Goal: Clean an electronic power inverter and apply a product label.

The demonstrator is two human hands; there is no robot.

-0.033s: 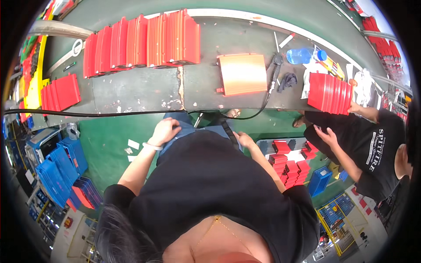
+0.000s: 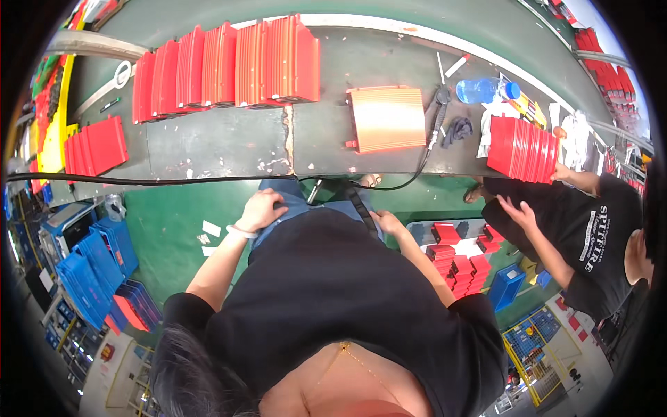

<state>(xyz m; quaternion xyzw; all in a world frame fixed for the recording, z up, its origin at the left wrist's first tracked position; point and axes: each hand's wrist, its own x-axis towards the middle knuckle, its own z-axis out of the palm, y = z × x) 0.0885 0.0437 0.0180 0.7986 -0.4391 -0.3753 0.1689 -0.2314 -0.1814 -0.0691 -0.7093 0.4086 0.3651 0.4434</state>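
My left hand rests on my left thigh, its fingers loosely bent over the blue jeans and holding nothing. A pale bracelet circles that wrist. My right hand lies against my right thigh beside a dark strap; no object shows in it, and its fingertips are partly hidden. Ahead on the workbench an orange-red ribbed metal case lies flat. Farther left stands a row of similar red cases on edge. Neither hand touches the bench.
A black cable runs along the bench's front edge. Near the flat case are a cabled tool, a dark cloth and a blue-capped bottle. At right, a co-worker's hand touches more red cases. Blue bins stand lower left.
Between the frames, the bench things shift very slightly rightward in the picture. The co-worker's free hand has turned a little, with its fingers spread more. My hands stay where they were.
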